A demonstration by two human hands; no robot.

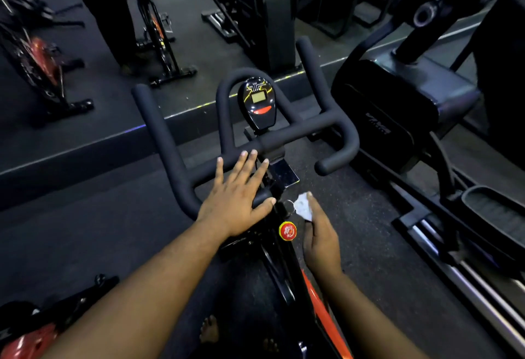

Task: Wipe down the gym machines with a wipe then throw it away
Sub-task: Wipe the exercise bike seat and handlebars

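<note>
Resting flat on the padded handlebar (284,134) of a spin bike, the left hand (237,199) has its fingers (250,160) straight and spread wide, tips reaching over the crossbar and the thumb lying along the lower grip. Just to the right of that thumb, the right hand (319,233) pinches a crumpled white wipe (303,207) between thumb and forefinger, the other fingers loosely curled behind it. The wipe touches a small metal knob (288,206) on the bike's stem. Below the wipe, near the right hand's knuckles, sits a red and yellow dial (287,231). Beyond the left fingertips stands the console (257,103) with its small screen.
</note>
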